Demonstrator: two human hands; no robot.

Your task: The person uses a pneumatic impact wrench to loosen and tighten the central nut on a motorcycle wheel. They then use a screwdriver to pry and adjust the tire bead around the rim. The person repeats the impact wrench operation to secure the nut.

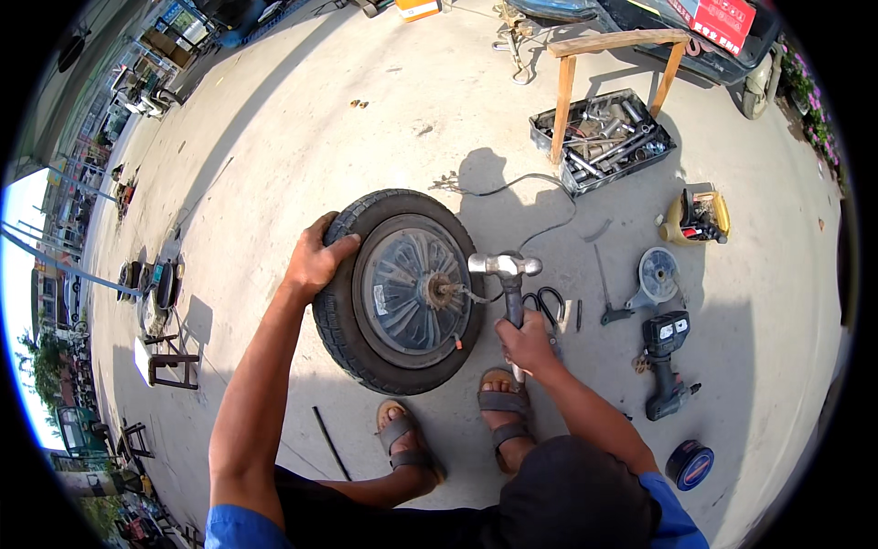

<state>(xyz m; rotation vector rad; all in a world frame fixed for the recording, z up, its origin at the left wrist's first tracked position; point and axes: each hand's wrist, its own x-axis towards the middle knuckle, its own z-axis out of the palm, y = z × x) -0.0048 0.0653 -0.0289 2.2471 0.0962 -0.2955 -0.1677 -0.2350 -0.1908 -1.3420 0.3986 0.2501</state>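
Note:
My left hand (320, 261) grips the upper left side of a black tire (347, 357) on a hub motor wheel (407, 320), which has a central axle and a cable (471, 293) running out of it. My right hand (525, 345) is closed round the dark handle of a ball-peen hammer (503, 265), its silver head at the wheel's right edge, just right of the axle. Whether the head touches the wheel I cannot tell. Beside the hammer lie black-handled scissors (551, 302) and a short dark rod (579, 316).
Right on the concrete lie a cordless impact wrench (668, 366), a drum brake plate (658, 279), a yellow tool container (690, 220) and a round tin (690, 467). A socket box (622, 156) stands by a wooden frame (617, 41). A stool (169, 366) is left; my sandalled feet are below the wheel.

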